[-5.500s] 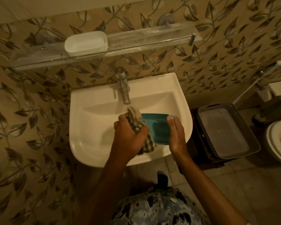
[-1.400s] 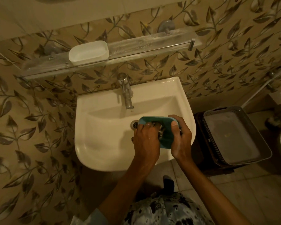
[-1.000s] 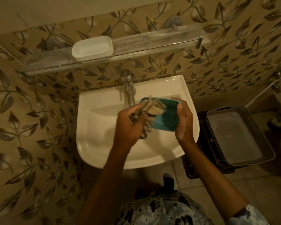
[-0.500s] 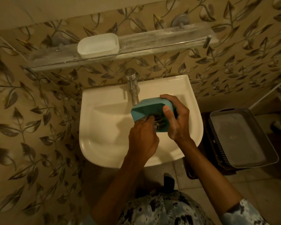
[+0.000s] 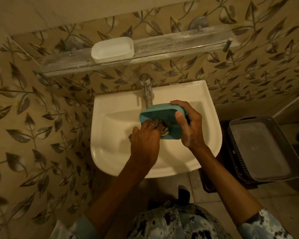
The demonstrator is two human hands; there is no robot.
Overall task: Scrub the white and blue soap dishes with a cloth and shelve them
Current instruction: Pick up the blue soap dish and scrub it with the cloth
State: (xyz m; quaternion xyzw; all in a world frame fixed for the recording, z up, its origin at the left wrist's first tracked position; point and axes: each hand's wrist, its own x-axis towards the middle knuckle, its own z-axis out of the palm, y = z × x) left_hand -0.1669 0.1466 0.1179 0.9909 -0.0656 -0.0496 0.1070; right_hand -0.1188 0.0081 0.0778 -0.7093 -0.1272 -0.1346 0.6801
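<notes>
Over the white sink [image 5: 114, 135], my right hand [image 5: 190, 125] grips the blue soap dish [image 5: 160, 114] by its right end, thumb over the rim, with the hollow tilted toward me. My left hand [image 5: 145, 142] holds the checked cloth [image 5: 164, 129] and presses it into the dish's inside; only a small bunch of cloth shows past my fingers. The white soap dish [image 5: 112, 50] stands upright on the glass wall shelf [image 5: 179, 44], left of its middle.
A chrome tap [image 5: 146, 88] rises at the back of the sink, just behind the blue dish. A dark mesh basket with a grey lid [image 5: 262, 149] stands on the floor to the right. Leaf-patterned tiles cover the wall.
The cloth went from the dish's outer left edge into its hollow. The dish has been tipped up to face me and raised slightly toward the tap.
</notes>
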